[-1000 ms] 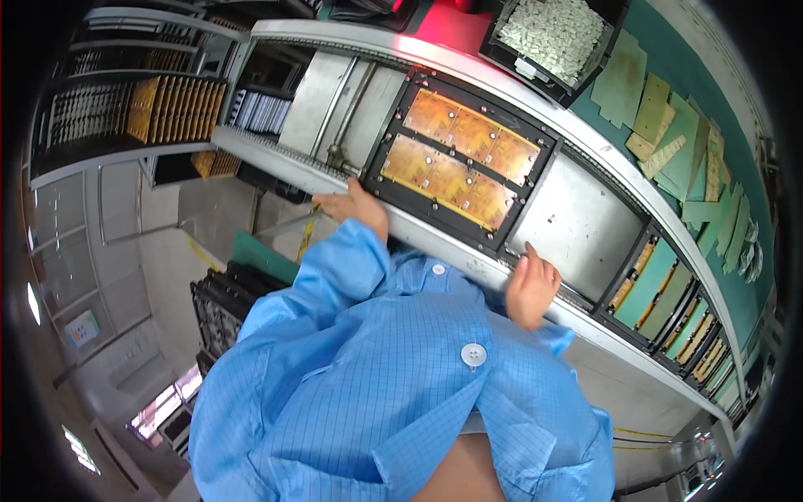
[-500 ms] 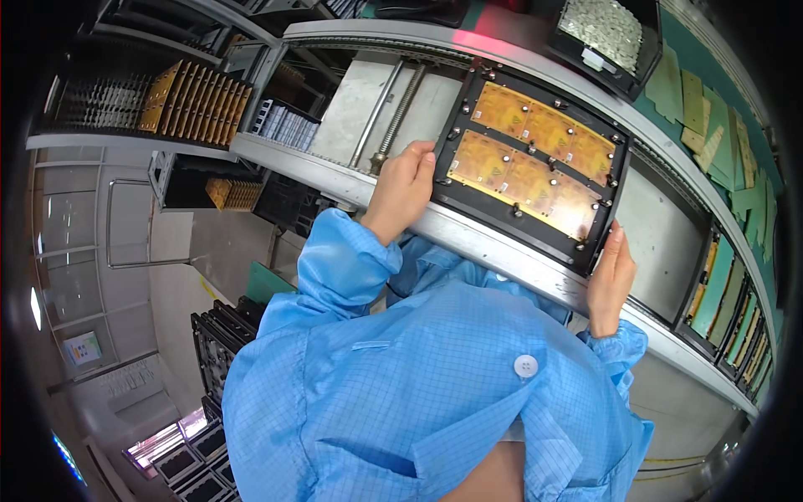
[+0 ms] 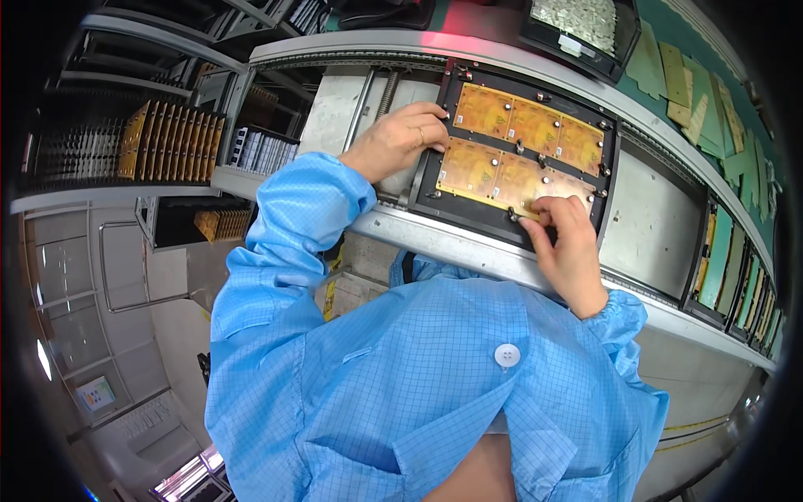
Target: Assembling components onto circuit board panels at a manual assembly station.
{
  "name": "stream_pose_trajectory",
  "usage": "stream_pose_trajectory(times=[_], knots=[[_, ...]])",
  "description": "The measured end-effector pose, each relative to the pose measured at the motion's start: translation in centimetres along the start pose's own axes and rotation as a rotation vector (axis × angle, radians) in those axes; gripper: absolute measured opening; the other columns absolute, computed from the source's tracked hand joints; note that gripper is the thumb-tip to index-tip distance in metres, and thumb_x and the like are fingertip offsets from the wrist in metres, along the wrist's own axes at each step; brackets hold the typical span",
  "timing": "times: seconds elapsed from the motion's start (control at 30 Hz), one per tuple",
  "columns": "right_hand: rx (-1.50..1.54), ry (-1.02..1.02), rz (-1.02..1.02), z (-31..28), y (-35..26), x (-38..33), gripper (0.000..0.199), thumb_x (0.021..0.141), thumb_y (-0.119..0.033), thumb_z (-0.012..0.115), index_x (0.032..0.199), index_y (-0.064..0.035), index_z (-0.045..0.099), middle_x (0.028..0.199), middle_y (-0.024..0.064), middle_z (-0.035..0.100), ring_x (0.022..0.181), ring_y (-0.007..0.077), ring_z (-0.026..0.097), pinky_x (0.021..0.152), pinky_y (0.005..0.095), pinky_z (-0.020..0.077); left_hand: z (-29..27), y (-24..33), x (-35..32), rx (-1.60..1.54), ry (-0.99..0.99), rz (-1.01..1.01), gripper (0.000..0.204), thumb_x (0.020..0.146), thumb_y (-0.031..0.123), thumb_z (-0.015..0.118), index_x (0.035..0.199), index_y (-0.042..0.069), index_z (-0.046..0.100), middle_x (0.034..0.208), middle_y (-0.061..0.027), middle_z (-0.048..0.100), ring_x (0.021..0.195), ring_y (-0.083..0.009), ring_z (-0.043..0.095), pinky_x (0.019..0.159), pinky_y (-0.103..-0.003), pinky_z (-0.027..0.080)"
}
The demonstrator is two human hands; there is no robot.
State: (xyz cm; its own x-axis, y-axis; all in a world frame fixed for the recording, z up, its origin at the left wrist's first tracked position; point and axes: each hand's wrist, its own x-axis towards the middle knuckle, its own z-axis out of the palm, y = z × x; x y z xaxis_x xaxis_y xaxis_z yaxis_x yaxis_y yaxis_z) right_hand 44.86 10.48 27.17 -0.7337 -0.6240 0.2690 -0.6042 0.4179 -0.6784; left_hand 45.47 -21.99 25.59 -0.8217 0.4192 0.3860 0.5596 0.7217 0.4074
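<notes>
Hands rest spread: left hand (image 3: 395, 140) on black carrier tray (image 3: 435, 177), right hand (image 3: 569, 243) touching yellow panels (image 3: 510, 151).

Both arms reach up and forward in blue sleeves. The left hand (image 3: 395, 140) lies knuckles up, fingers bent and pressed flat. The right hand (image 3: 569, 248) points upward, its fingertips (image 3: 548, 211) curled down.
</notes>
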Motion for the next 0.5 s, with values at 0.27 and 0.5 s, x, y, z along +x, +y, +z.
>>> stream_pose_trajectory(times=[0.27, 0.5], knots=[[-0.024, 0.048, 0.153, -1.7, -0.2, 0.6, 0.014, 0.090, 0.002, 0.065, 0.103, 0.0002, 0.062, 0.087, 0.0147, 0.062, 0.080, 0.0314, 0.060, 0.069, 0.0382, 0.0487, 1.0, 1.4, -0.1, 0.013, 0.065, -0.044, 0.018, 0.079, 0.005, 0.076, 0.095, 0.004, 0.070, 0.102, -0.0089, 0.069, 0.111, -0.0315, 0.063, 0.091, -0.038, 0.054], [-0.146, -0.033, 0.254, -8.4, 3.0, -2.4, 0.020, 0.081, 0.005, 0.072, 0.100, -0.0009, 0.069, 0.089, 0.0087, 0.063, 0.086, 0.0239, 0.059, 0.073, 0.0332, 0.0467, -1.7, 4.2, -3.5, -0.159, -0.219, -0.114, 0.025, 0.079, 0.012, 0.079, 0.098, 0.000, 0.068, 0.132, -0.0107, 0.063, 0.138, -0.0354, 0.046, 0.116, -0.051, 0.039]])
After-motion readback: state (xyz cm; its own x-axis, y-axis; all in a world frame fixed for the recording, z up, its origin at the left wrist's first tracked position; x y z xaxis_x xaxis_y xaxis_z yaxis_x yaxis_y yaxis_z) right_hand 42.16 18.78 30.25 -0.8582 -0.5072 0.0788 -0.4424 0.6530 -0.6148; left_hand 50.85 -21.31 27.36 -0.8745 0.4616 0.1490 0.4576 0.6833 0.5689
